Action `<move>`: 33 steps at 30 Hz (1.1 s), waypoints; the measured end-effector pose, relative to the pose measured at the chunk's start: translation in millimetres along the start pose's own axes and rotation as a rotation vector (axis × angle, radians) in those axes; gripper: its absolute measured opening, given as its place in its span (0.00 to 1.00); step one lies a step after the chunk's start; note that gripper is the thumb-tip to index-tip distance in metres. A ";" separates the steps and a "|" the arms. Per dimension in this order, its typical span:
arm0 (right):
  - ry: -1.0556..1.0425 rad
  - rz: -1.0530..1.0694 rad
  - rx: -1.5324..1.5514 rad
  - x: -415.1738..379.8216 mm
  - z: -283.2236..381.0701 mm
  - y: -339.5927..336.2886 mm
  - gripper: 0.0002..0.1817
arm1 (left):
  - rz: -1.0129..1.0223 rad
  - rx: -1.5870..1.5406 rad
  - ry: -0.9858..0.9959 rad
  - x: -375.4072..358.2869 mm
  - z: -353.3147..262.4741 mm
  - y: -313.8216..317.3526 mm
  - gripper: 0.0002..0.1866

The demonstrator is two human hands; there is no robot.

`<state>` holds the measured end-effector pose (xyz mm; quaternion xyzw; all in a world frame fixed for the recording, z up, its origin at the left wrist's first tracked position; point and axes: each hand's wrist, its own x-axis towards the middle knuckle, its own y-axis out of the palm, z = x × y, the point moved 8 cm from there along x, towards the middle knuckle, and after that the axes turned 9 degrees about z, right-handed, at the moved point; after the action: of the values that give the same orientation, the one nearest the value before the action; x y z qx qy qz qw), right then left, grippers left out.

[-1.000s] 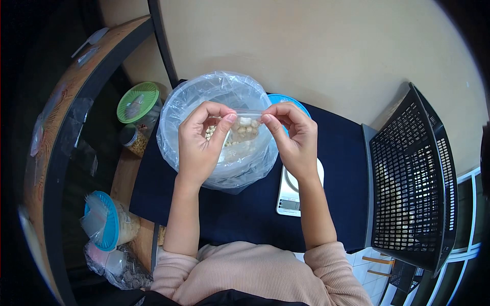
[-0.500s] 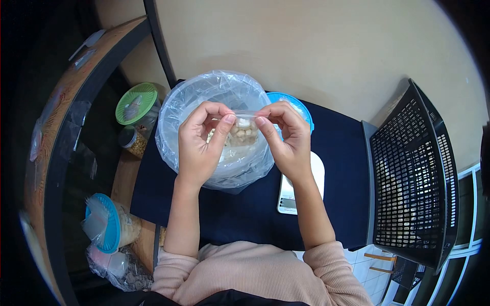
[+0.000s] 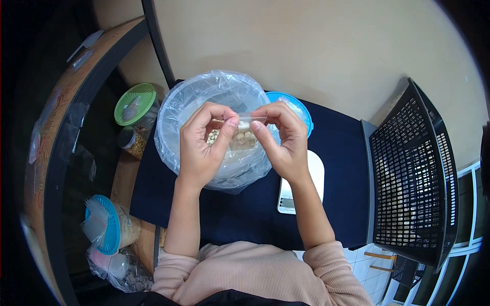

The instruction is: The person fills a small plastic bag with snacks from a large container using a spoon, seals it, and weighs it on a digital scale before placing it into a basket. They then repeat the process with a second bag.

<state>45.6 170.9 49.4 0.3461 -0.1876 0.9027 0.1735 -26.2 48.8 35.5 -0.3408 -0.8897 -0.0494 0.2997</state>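
Between my two hands hangs a small clear plastic bag with pale, nut-like pieces inside. My left hand pinches the bag's top edge at its left with thumb and fingers. At the right of that edge, my right hand pinches it the same way. Behind and below them stands a large round tub lined with clear plastic; more pale pieces show in it past my left fingers. Under my right forearm lies a white kitchen scale, partly covered by the arm.
A blue-rimmed container stands behind the tub on the dark tablecloth. At the right is a black crate with pale contents. Jars with a green lid and a blue lid stand left, near a wooden shelf.
My thumbs and fingers have shifted slightly along the bag's top edge, the right hand a little to the left. Both hands still pinch the bag above the tub.
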 end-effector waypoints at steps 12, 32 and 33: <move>-0.015 0.024 -0.040 0.9 3.1 6.3 0.03 | -0.003 0.034 0.023 2.2 -2.4 -0.1 0.02; -0.015 0.134 -0.244 12.5 18.9 4.0 0.03 | -0.060 0.033 0.023 -0.1 6.2 -9.5 0.02; -0.016 0.165 -0.290 13.8 21.3 1.9 0.03 | -0.054 0.028 0.024 0.2 5.2 -8.7 0.02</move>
<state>47.1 162.0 73.2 0.3079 -0.3449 0.8747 0.1452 -34.5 43.8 32.5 -0.3117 -0.8956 -0.0492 0.3135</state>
